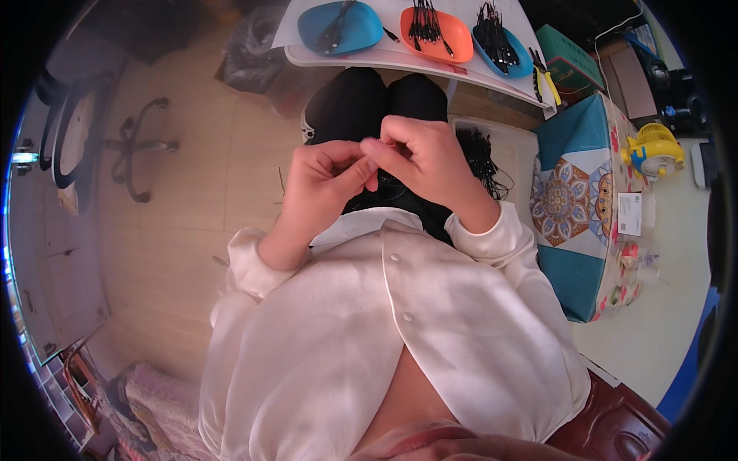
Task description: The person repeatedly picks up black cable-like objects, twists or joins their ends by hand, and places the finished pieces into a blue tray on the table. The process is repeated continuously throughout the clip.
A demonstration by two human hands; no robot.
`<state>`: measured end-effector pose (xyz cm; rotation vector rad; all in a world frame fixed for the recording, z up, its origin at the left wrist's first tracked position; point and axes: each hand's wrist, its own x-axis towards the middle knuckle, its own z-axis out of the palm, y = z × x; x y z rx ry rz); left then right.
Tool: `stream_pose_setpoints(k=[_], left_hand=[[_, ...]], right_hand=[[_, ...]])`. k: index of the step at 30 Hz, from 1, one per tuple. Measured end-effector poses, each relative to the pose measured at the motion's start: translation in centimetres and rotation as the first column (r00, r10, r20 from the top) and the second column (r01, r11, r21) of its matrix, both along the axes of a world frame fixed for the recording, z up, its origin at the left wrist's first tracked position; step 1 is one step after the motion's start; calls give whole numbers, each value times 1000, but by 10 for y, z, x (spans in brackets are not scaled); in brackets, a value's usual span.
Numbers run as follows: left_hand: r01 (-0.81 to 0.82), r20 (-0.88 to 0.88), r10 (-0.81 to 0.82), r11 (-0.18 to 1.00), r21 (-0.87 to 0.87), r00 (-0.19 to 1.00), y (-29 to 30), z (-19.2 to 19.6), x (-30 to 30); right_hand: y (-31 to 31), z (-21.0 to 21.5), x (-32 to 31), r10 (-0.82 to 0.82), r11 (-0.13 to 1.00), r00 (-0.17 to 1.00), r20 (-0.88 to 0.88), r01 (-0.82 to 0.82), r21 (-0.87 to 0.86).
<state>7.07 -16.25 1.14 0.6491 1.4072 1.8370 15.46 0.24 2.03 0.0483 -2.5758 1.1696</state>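
My left hand (330, 178) and my right hand (432, 160) meet over my lap, fingertips touching. Both are closed in a pinch; whatever lies between the fingers is too small and hidden to make out. Dark thin strands show on my lap just beneath them. Beside my right forearm, a bundle of black cables (478, 157) lies in a clear bin (523, 146). Ahead on a white table (369, 63) are a blue plate (311, 32), an orange plate (460, 32) and a smaller blue plate (523, 67), each holding black cables.
Yellow-handled pliers (550, 86) lie at the table's right end, near a green box (567, 58). To my right stands a cloth-covered surface (565, 284) with a yellow fan (655, 150) beyond it. A swivel chair base (138, 146) is on the floor at left.
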Motion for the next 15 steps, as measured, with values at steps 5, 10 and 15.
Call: stream_pose_setpoints(k=[5,10,15], left_hand=[[111,145,-101,992,-61,984,-8,1,-9],[216,297,-195,975,-40,935,-16,3,-20],[273,263,-239,956,-105,935,-13,9,-23]], right_hand=[[3,4,-4,-88,989,980,-179,64,-136],[41,22,8,-226,974,974,-19,225,-12],[29,28,15,238,932,958,-158,-179,317]])
